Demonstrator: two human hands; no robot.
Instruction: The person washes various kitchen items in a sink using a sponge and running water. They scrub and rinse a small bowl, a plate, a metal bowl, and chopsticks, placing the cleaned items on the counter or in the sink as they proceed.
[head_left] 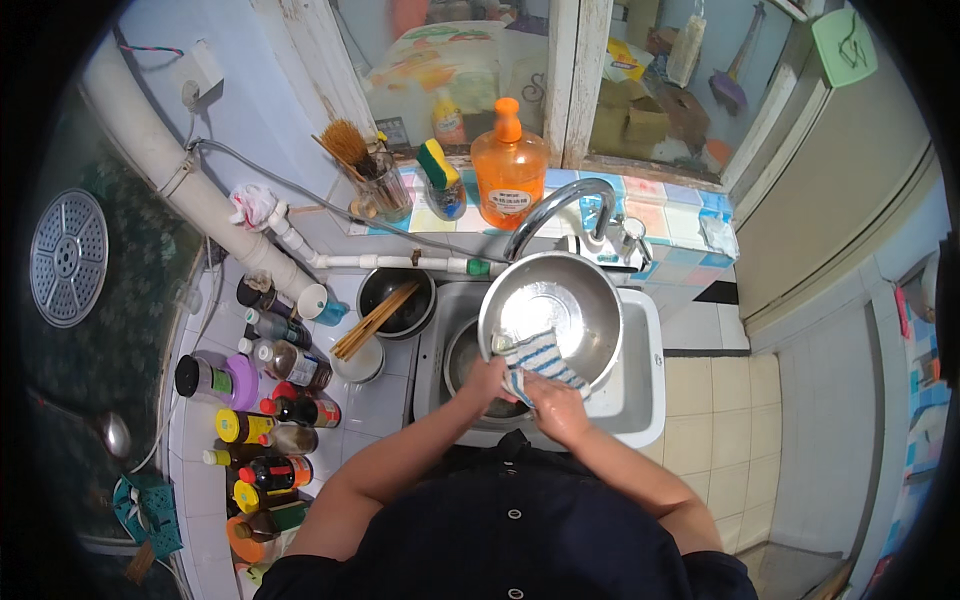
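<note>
A shiny stainless steel basin (597,312) is tilted over the white sink (648,375), under the curved chrome faucet (520,238). My left hand (487,383) is closed at the basin's near left rim, beside one end of a striped cloth. My right hand (558,408) is closed on the white-and-blue striped dishcloth (540,355), which lies over the near inner wall of the basin. Its fingertips are partly hidden by the cloth. Beneath the basin, in the sink's left part, another metal bowl (460,355) shows in part.
Left of the sink stand a dark pot (385,300) with wooden chopsticks (375,320) across it and a white bowl (360,362). Several sauce bottles (300,408) crowd the left counter. An orange soap bottle (508,170) and a sponge (437,165) stand on the ledge behind.
</note>
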